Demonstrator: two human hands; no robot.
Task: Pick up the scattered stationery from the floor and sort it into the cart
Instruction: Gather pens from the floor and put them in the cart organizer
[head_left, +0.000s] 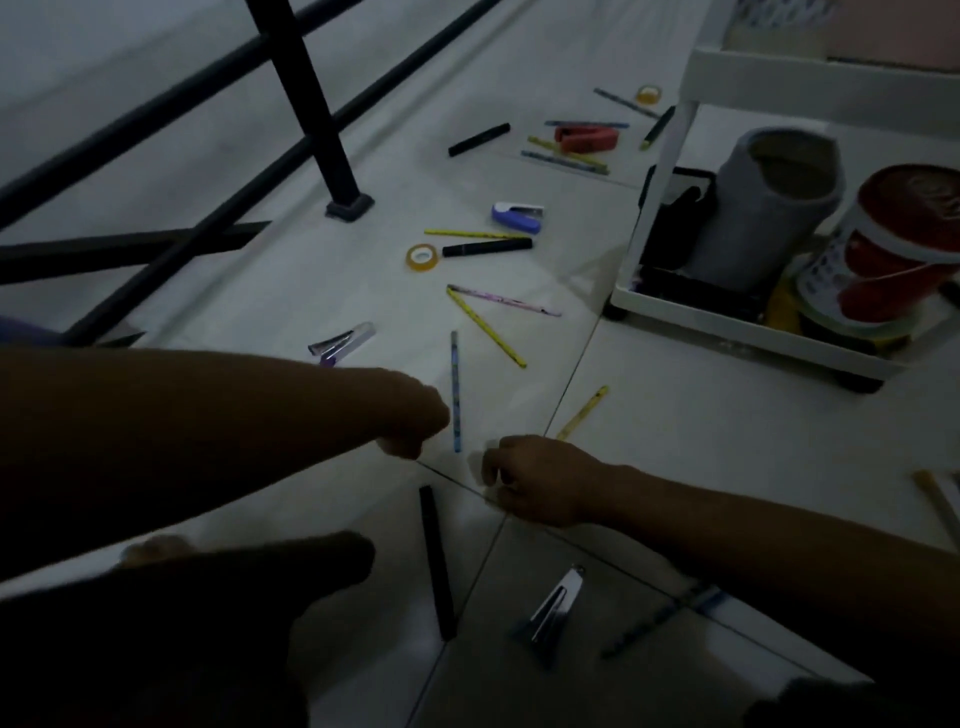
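On floor, left hand (415, 415) by blue pencil (455, 392), right hand (530, 480) near: both curled, contents unclear. Pickup stage; cart (748, 338) next.

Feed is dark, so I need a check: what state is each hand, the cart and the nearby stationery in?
Left hand: fingers curled, low over floor; grip unclear.
Right hand: fingers curled, low over floor; grip unclear.
Blue patterned pencil: flat on floor beside left hand.
Black marker: flat on floor, capped.
Yellowish tape roll: flat on floor.
White cart: upright, bottom tray loaded.
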